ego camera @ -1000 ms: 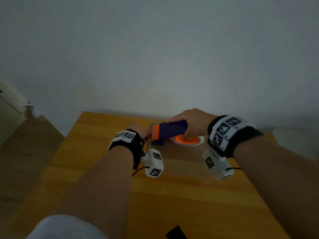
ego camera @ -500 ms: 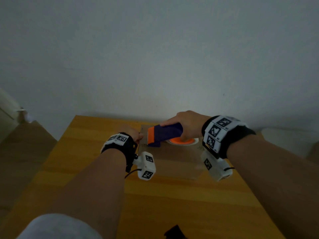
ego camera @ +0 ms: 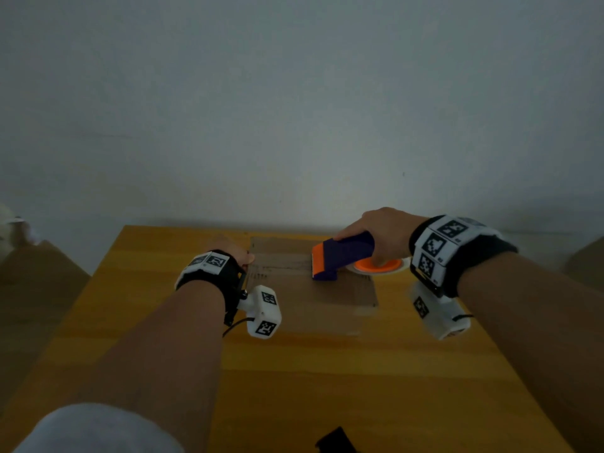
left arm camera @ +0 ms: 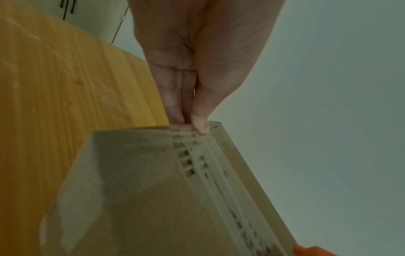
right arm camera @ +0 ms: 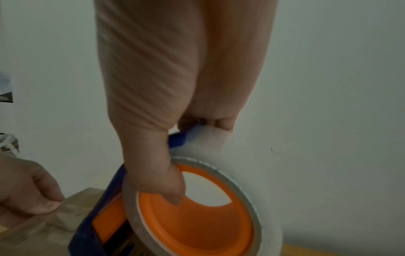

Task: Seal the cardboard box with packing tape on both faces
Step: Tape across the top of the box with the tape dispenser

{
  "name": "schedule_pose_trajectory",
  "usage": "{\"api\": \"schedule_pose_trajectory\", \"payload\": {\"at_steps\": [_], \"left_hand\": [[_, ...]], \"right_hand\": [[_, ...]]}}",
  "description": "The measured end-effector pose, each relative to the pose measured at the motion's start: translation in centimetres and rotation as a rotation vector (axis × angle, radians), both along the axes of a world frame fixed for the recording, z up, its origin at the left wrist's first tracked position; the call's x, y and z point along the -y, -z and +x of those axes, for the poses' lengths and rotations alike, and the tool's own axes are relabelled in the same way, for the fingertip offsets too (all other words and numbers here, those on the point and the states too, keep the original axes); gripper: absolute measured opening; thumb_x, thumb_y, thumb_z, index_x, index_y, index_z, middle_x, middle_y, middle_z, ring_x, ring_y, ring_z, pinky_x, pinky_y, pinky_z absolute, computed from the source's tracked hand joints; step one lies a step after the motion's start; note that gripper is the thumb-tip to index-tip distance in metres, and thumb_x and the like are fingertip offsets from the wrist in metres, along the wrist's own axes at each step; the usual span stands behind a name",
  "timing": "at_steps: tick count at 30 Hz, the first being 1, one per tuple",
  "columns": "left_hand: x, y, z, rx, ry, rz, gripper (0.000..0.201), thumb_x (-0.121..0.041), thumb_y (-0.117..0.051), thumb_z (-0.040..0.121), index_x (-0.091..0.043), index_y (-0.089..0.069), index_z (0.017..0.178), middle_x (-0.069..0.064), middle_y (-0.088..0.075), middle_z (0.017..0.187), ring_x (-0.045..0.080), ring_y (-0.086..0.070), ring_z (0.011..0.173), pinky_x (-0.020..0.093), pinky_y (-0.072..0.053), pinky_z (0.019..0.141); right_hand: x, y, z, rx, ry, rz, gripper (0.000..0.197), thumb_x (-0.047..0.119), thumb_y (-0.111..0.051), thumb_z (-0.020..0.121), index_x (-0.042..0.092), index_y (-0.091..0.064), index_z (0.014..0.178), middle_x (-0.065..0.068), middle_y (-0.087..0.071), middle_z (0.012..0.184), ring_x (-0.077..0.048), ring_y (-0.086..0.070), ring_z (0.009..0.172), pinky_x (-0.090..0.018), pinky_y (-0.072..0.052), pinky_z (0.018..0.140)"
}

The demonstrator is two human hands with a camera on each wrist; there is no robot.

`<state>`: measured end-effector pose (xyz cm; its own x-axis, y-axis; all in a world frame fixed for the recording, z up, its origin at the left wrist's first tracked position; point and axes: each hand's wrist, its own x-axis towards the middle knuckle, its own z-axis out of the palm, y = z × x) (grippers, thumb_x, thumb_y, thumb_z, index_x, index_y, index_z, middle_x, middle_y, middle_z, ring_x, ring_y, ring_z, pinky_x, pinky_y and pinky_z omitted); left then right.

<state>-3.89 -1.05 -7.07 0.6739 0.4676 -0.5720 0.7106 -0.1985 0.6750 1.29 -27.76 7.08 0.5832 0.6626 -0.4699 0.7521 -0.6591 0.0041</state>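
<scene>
gripping the tape dispenser in my right hand, i have my fingers curled over its blue body and my thumb hooked into the orange core of the tape roll. its orange front edge sits down on the top face of the cardboard box, toward my left hand. that left hand is at the box's left edge, thumb and fingers brought together on the end of the tape strip, pinning it at the rim where the top face meets the side. the strip runs along the box's centre seam from my left hand to the dispenser under my right. the flat box lies on the wooden worktop between my two forearms, its far edge close to the pale wall beyond my hands. a small dark object shows at the worktop's near edge, below my right forearm; i cannot tell what it is.
</scene>
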Motion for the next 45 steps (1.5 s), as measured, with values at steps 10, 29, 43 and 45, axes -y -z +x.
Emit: {"api": "schedule_pose_trajectory", "payload": {"at_steps": [10,29,43,45], "left_hand": [[1.9,-2.1,-1.9,0.081,-0.002,0.074,0.014,-0.011,-0.062,0.09,-0.002,-0.066,0.1,0.023,-0.063,0.122,0.034,-0.063,0.103,0.046,-0.049,0.099],[2.9,-1.4,-2.3,0.115,0.111,0.145,0.077,-0.027,-0.066,0.088,-0.016,-0.022,0.151,0.009,-0.032,0.154,0.034,-0.04,0.136,0.043,-0.039,0.109],[1.5,-3.2,-2.8,0.202,0.536,0.643,0.05,-0.009,-0.058,0.086,-0.024,-0.05,0.134,0.008,-0.047,0.14,0.029,-0.048,0.129,0.04,-0.041,0.107],[1.9,-2.4,-3.1,0.13,0.59,0.643,0.049,-0.024,-0.052,0.093,-0.027,-0.042,0.141,0.004,-0.038,0.149,0.027,-0.041,0.134,0.042,-0.034,0.112]], "right_hand": [[-0.6,0.4,0.3,0.018,-0.023,-0.007,0.07,0.009,-0.065,0.082,0.033,-0.04,0.143,0.001,-0.056,0.132,-0.021,-0.055,0.105,-0.03,-0.043,0.077],[-0.9,1.3,0.1,0.051,-0.026,0.017,0.069,0.012,-0.063,0.085,0.034,-0.037,0.144,-0.005,-0.06,0.121,-0.016,-0.045,0.082,-0.028,-0.039,0.073],[-6.0,1.4,-1.9,-0.015,-0.119,0.172,0.062,0.016,-0.063,0.085,0.033,-0.043,0.141,0.017,-0.035,0.07,0.0,-0.034,0.059,-0.023,-0.034,0.058],[-5.9,1.3,-1.9,-0.042,-0.103,0.18,0.062,0.017,-0.063,0.084,0.034,-0.043,0.14,0.017,-0.037,0.071,-0.001,-0.036,0.06,-0.02,-0.033,0.055]]}}
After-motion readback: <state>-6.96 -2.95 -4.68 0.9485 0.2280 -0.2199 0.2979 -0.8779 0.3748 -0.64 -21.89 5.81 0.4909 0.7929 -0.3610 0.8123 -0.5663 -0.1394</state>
